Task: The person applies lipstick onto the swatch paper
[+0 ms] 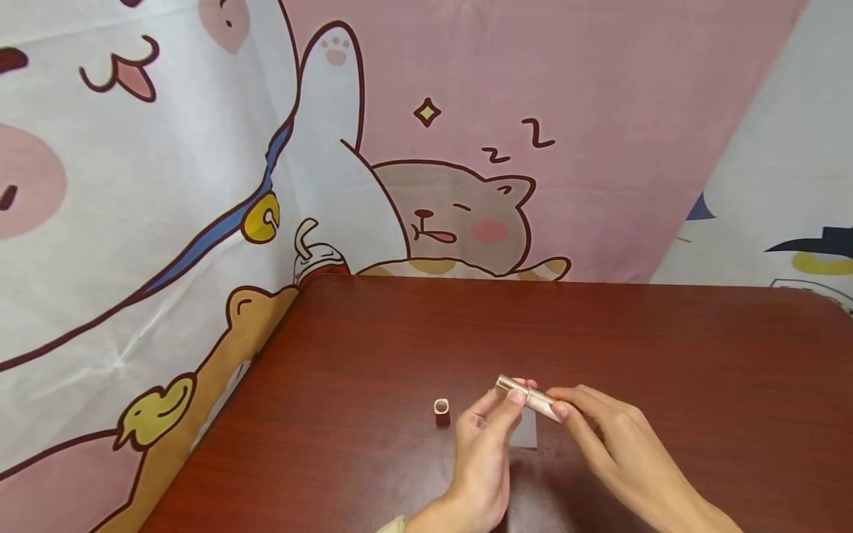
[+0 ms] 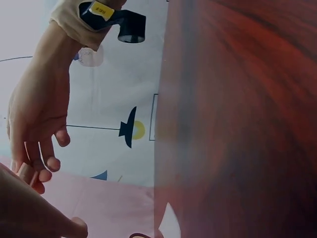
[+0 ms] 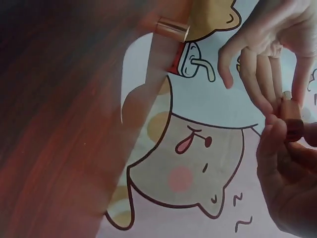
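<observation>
A slim, shiny pale-gold lipstick (image 1: 537,402) slants between the two hands above the table. My left hand (image 1: 481,460) grips its upper-left part between thumb and fingers. At the lower-right end, my right hand (image 1: 623,448) pinches it with thumb and fingertips. In the right wrist view the lipstick (image 3: 291,110) shows between the left hand (image 3: 272,34) and the right hand (image 3: 282,183). Its gold cap (image 1: 442,411) stands upright on the table to the left of my left hand, hollow end up; the cap (image 3: 172,29) also appears in the right wrist view.
A flat white piece of paper (image 1: 525,433) lies on the table beneath the hands, partly hidden by them. The dark red-brown table (image 1: 373,340) meets a cartoon-printed cloth (image 1: 600,133) at its back and left edges.
</observation>
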{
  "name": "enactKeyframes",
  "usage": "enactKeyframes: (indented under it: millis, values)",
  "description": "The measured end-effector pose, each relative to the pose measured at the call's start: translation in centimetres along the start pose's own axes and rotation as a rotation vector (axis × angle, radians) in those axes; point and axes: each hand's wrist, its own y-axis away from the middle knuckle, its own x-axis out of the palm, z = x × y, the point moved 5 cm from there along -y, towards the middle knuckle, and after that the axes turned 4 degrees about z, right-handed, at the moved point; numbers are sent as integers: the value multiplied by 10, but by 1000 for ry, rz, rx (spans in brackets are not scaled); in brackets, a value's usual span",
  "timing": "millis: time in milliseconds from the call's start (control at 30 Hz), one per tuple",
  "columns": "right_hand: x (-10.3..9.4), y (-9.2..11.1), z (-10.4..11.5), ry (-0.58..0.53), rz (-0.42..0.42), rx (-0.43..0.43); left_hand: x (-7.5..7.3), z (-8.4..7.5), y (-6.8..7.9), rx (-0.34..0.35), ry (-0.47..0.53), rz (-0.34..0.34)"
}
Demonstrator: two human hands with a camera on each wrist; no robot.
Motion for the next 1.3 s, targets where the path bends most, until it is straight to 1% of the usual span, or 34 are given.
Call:
enactKeyframes:
  millis: [67,100,233,300,333,400,433,500,567,633,667,700,767,800,867,1000,1033,1100,1133,1167,1233,1300]
  values:
    - [1,2,-2,9,-7,19,0,2,1,-4,-9,-4]
    - [2,3,-2,31,-10,16,0,2,1,-7,-10,-6]
    - [3,4,-2,57,-29,-38,2,2,0,-6,5,-10]
    - [5,4,-3,9,-10,-33,3,1,-1,-6,9,-10]
    - [7,4,-4,-40,18,-4,3,1,-1,-3,11,-11]
    - [10,5,-7,-147,85,83,3,1,-1,-7,13,-11]
    - [11,5,-8,-166,104,120,2,1,-2,-12,15,-11]
    - [12,5,-9,-174,119,144,2,2,-2,-20,23,-11]
    - [10,5,-7,-125,89,99,1,3,-1,-34,33,-15]
    - [8,4,-4,-37,21,16,1,4,-1,-44,40,-14]
    - [8,4,-3,-21,-6,-19,0,4,-1,-48,42,-15]
    - [8,4,-2,-15,-23,-38,0,4,-1,-53,43,-15]
    - [8,5,-3,-20,-34,-31,1,5,-1,-66,46,-12]
    - [8,5,-4,-35,-33,-9,1,5,-1,-74,46,-8]
    - [10,7,-8,-86,6,83,1,6,0,-87,49,-7]
    - [17,10,-17,-212,132,305,-1,10,0,-118,56,-28]
    - [19,11,-19,-227,156,343,-3,11,0,-127,60,-41]
    - [20,11,-20,-230,177,365,-5,12,-1,-143,70,-66]
    - [20,10,-19,-216,171,349,-6,13,-1,-148,76,-76]
    - [19,9,-18,-191,151,316,-8,13,-2,-154,80,-82]
    - [18,7,-14,-138,90,221,-9,14,-2,-167,92,-94]
    - [19,4,-10,-115,27,131,-10,14,-3,-187,104,-106]
